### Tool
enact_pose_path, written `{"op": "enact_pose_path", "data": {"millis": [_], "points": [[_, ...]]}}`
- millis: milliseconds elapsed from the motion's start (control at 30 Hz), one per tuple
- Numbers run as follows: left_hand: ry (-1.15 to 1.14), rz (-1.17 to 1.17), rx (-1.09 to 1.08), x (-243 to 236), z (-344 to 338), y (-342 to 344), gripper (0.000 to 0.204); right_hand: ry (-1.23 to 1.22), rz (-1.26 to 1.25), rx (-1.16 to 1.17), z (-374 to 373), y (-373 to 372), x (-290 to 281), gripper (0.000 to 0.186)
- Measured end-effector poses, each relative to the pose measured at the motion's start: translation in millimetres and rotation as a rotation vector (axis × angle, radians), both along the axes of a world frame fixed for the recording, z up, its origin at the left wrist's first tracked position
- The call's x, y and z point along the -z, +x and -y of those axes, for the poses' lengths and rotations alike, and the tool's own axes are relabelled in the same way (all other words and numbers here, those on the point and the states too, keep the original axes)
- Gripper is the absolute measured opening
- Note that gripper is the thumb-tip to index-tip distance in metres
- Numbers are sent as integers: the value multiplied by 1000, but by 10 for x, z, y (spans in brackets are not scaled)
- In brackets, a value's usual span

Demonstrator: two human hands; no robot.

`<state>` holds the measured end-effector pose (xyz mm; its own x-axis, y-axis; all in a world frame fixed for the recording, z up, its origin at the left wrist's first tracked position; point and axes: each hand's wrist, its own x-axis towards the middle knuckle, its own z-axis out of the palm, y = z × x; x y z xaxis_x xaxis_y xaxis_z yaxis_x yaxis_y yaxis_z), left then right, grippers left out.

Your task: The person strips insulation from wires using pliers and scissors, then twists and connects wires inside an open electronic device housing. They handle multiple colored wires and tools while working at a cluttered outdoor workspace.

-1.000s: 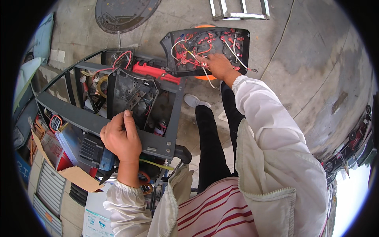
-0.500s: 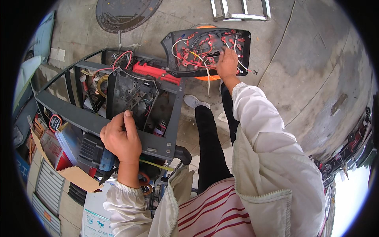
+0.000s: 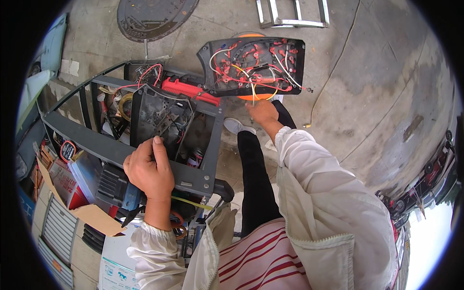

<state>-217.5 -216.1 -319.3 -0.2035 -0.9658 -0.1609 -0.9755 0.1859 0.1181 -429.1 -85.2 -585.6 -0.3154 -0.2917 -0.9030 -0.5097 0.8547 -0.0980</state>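
A dark tray-like housing [image 3: 205,63] lies beyond my hands, its inside full of red-capped terminals and loose red, white and yellow wires. At its near edge my right hand [image 3: 265,113] is closed, fingertips pinching the hanging end of a pale wire [image 3: 253,92]. My left hand [image 3: 150,166] is curled with its thumb up, over the near bar of a dark metal cart frame [image 3: 96,137]. What that hand holds, if anything, is hidden. Just past it sits a grey open bin [image 3: 157,108] of small metal parts.
Beside the bin are a red plastic strip [image 3: 186,89], a yellow tape roll [image 3: 125,105] and a box of screws [image 3: 142,72]. A cardboard box [image 3: 99,220] is at lower left. A cable [image 3: 333,72] and a metal frame [image 3: 295,22] lie on the pavement.
My right hand has moved from inside the housing toward me and left, to its near edge, at the hanging wire. My left hand has stayed almost still.
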Motion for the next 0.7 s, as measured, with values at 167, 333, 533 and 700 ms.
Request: {"op": "enact_pose_path", "data": {"millis": [167,333,533,700], "points": [[-8,-1,4,4,21,-9,21,-260,101,151,-322,69,413,36],[-24,1,0,9,-21,31,21,-142,461,544,138,-192,272,22],[-41,-3,14,-16,17,-19,22,-416,-158,-158,657,-949,253,26],[-50,10,23,0,19,-9,22,-660,-508,-342,804,-1097,168,23]]}}
